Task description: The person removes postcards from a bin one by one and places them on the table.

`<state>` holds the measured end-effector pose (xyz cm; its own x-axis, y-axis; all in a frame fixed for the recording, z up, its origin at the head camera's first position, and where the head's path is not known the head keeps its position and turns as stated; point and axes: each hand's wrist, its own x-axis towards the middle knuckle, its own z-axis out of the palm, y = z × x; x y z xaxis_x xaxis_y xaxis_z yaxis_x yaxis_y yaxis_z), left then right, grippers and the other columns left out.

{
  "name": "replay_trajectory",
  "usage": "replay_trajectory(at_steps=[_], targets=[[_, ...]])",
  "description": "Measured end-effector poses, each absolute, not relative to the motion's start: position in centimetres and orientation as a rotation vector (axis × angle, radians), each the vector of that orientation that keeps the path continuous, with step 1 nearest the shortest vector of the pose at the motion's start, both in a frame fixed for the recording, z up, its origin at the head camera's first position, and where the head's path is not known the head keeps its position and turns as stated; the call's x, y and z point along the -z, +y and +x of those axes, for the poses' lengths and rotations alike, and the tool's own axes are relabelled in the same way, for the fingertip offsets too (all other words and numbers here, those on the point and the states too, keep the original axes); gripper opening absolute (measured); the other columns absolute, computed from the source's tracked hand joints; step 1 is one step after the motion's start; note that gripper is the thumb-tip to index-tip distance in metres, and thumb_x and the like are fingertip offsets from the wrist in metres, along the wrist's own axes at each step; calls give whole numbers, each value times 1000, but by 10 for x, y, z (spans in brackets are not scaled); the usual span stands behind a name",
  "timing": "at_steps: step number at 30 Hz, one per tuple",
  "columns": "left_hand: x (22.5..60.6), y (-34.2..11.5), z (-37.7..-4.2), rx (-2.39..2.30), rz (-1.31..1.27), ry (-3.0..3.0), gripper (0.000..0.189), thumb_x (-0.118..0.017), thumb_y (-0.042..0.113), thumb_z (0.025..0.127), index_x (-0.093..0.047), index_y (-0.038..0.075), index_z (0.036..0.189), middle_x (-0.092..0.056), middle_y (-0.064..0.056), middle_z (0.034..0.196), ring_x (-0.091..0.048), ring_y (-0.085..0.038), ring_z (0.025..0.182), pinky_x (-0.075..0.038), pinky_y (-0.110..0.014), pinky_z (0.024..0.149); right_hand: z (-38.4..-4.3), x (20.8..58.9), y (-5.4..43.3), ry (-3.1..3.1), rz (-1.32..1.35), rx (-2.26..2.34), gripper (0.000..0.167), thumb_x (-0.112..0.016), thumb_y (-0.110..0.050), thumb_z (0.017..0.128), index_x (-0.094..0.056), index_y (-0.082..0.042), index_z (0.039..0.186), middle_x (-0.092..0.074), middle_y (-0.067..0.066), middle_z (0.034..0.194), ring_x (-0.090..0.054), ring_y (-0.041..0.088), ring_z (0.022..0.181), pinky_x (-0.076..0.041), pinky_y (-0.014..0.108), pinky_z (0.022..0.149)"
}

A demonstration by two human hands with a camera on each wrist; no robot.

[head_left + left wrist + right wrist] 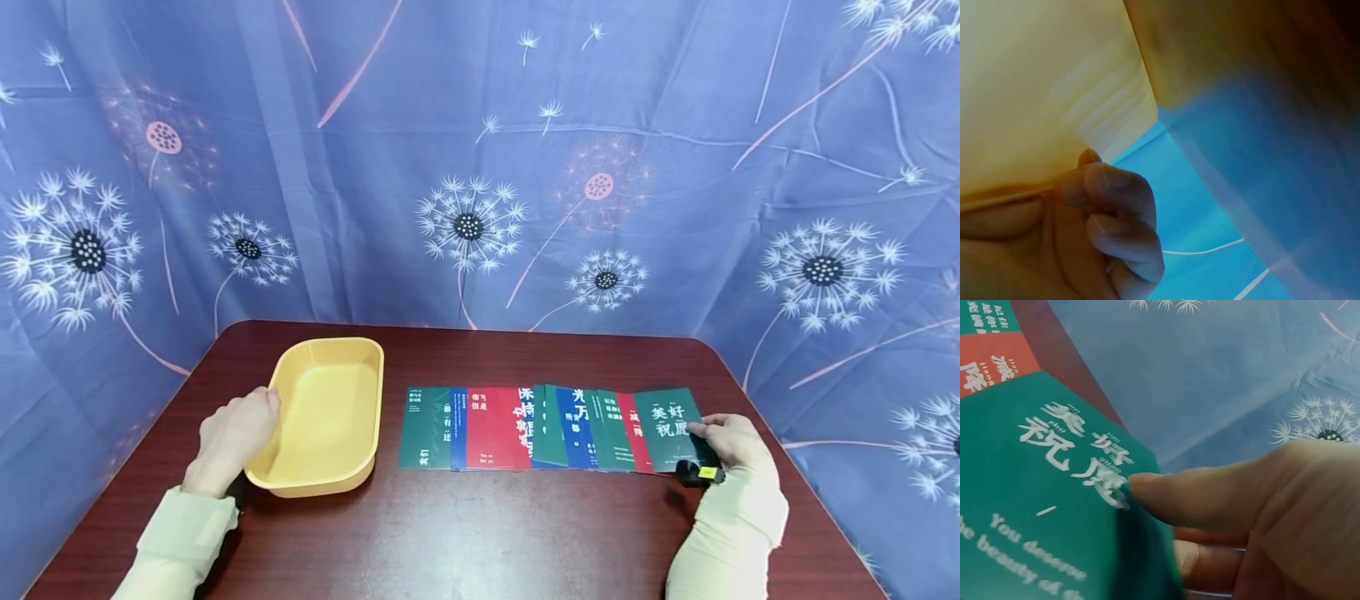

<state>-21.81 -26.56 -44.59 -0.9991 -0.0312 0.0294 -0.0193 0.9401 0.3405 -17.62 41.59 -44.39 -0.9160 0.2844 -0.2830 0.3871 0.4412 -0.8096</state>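
Note:
A yellow plastic basin (378, 400) stands on the left of the table, nothing visible inside it. My left hand (238, 429) grips its left rim, and the left wrist view shows the fingers (1125, 187) curled over that edge. To the right, an overlapping row of green, blue and red cards (498, 429) with white lettering lies on the table. At the row's right end my right hand (731, 442) pinches the edge of a green card (663, 408), thumb on top and fingers beneath. That card (1029, 469) overlaps a red card (997, 359) in the right wrist view.
The dark reddish-brown table (480, 533) has rounded far corners. Behind it hangs a blue curtain (420, 125) with a dandelion print, close to the far edge and both sides. A small black device with a yellow label (707, 472) sits at my right wrist.

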Motion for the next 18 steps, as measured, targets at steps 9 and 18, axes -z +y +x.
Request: replay_trajectory(at_steps=[9, 18], targets=[[445, -265, -218, 536, 61, -3073, 54, -20, 33, 106, -58, -3, 93, -60, -31, 84, -58, -50, 72, -43, -59, 55, -168, 430, 421, 2582, 566, 1301, 63, -42, -38, 102, -36, 19, 130, -62, 30, 104, -63, 20, 75, -51, 38, 65], [444, -264, -217, 531, 59, -3058, 52, -22, 31, 105, -58, -4, 92, -60, -32, 84, -58, -51, 72, -42, -59, 55, -166, 424, 420, 2558, 597, 1359, 70, -40, -41, 102, -27, 17, 138, -53, 39, 121, -66, 23, 80, -53, 42, 71]])
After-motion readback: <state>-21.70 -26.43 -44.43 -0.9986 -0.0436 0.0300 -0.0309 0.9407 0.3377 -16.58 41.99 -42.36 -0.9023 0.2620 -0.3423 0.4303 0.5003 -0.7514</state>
